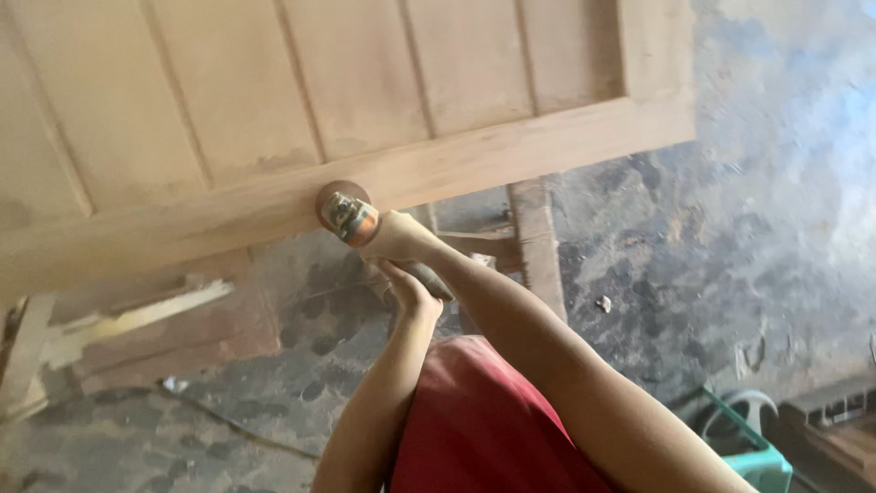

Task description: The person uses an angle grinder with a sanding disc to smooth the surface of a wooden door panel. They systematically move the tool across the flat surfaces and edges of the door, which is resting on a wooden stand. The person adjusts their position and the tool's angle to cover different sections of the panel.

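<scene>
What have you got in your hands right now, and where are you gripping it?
Both hands grip a disc sander held against the wooden door panel: the right hand up by its head, the left hand around the handle further back.

We see no packages here. We find no labels, signs or screens either (only bare wood and stained floor).

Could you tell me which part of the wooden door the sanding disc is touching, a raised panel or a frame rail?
The long bottom rail nearest the person; the sanding disc meets its lower edge, below the grooved panels.
</scene>
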